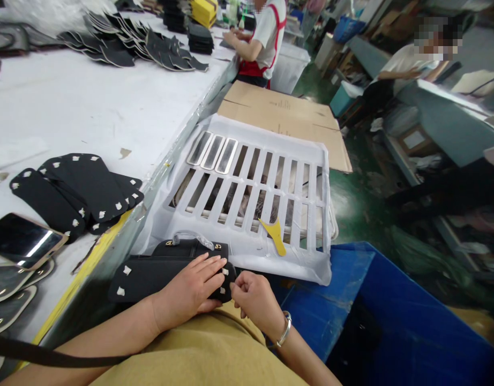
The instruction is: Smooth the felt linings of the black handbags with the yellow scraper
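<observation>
A long black panel (pixel 150 274) with small white tabs near its ends lies close to my body, against a black bag body (pixel 185 248) with gold fittings and a plastic-wrapped handle. My left hand (pixel 194 287) rests flat on the panel's right half, fingers stretched out. At the panel's right end, my right hand (pixel 253 297) has its fingers pinched together by the edge. Whatever is between those fingers, if anything, is hidden. Just beyond sits a white slotted tray (pixel 303 262) with a yellow Y-shaped piece (pixel 276 237) lying on it.
More black panels (pixel 86 182) and a phone (pixel 24 238) lie on the white table (pixel 50 118) to the left. Three framed strips (pixel 212 153) sit on the tray's far left. Cardboard (pixel 283 110) lies beyond; a blue bin (pixel 331 295) stands right. Two people work farther off.
</observation>
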{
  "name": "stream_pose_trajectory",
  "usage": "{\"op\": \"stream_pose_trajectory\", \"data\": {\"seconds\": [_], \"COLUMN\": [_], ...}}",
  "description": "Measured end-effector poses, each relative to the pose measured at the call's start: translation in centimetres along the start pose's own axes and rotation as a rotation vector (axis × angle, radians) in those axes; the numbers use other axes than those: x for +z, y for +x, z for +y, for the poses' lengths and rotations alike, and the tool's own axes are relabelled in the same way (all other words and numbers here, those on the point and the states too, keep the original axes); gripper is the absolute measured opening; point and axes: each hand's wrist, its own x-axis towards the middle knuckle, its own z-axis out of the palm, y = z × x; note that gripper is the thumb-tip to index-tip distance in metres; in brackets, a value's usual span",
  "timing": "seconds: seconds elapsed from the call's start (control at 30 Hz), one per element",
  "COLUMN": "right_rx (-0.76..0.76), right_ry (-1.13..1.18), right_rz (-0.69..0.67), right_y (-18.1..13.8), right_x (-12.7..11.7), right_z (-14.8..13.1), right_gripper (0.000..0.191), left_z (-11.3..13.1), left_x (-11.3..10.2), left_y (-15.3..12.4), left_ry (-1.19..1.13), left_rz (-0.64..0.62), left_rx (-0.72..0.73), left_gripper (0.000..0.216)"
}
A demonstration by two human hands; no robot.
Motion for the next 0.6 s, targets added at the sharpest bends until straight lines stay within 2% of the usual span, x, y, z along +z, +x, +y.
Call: {"op": "stream_pose_trajectory", "data": {"seconds": [0.13,0.23,0.33,0.4,0.6], "right_rx": [-0.002,0.046,0.067,0.073,0.04], "right_ry": [-0.062,0.08,0.294,0.358,0.398], "right_rz": [-0.049,-0.081,-0.009,0.053,-0.014], "right_y": [0.3,0.6,0.8,0.6,-0.3], "right_x": [-0.7,-1.8,-3.1,-3.5,-1.7], "right_z": [-0.1,0.8,2.4,3.4,4.2], "right_gripper": [0.02,0.024,0.029,0.03,0.028], "left_z": [0.1,0.1,0.1,0.1,0.1], "left_x": [0.2,0.1,0.1,0.1,0.3], "left_y": [0.0,-0.1,-0.1,-0.2,-0.2], "left_ry": [0.034,0.05,0.047,0.042,0.067], "left_rz": [-0.012,-0.02,-0.023,-0.018,-0.046], "left_rx": [0.006,0.009,0.017,0.024,0.037], "left_gripper": [0.042,0.042,0.039,0.038,0.042]}}
